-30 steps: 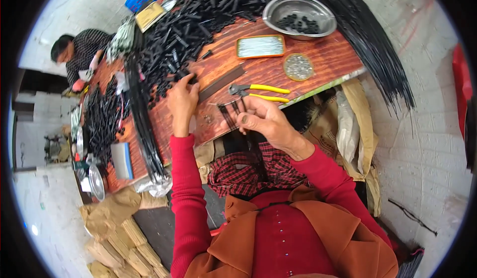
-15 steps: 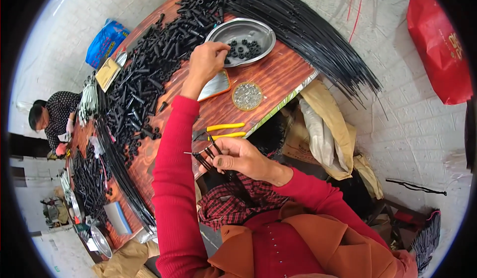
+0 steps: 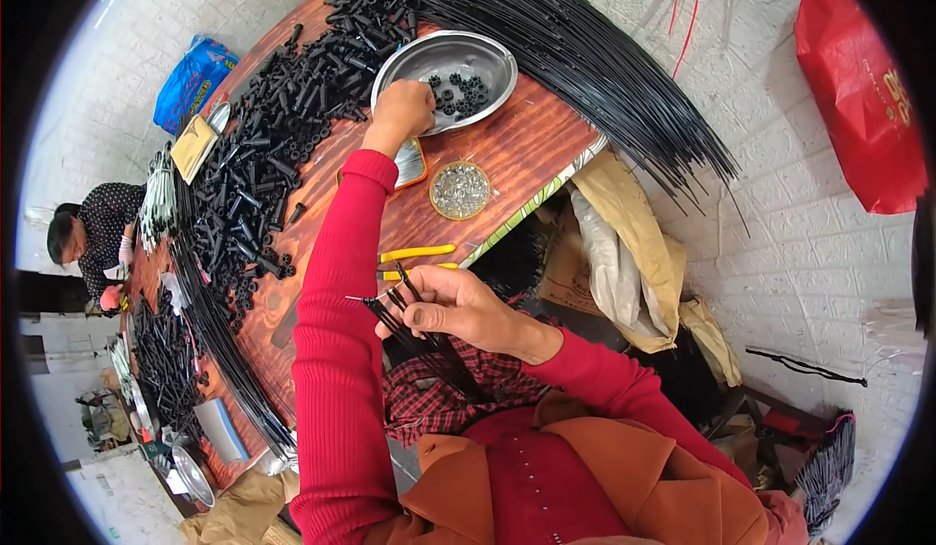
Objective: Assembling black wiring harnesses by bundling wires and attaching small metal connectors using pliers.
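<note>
Presently, at 9 o'clock a co-worker (image 3: 93, 238) sits at the far end of the desk (image 3: 507, 155), well apart from you. Between 10 and 12 o'clock lies the heap of black plastic tubes (image 3: 283, 145).

Your left hand (image 3: 400, 111) reaches to 12 o'clock, curled at the near rim of the metal bowl (image 3: 487, 53); the fingertips are hidden, so whether they pinch one of the small black rings (image 3: 458, 92) cannot be told. Judgement: take one ring at a time, from the loose edge of the cluster, and keep the wrist clear of the rim so the bowl does not tip.

Just below the bowl, near centre, sits a round tray of small silvery pieces (image 3: 460, 190); yellow-handled pliers (image 3: 417, 253) lie just beside the desk edge.

Your right hand (image 3: 458, 306), at centre, is closed in a pinch on a few thin black rods (image 3: 390, 306), tips pointing toward 9 o'clock. Judgement: hold the tips level and fanned slightly, so a ring can go onto one rod.

At 1 o'clock, the long black rod bundle (image 3: 604, 77) overhangs the desk.
</note>
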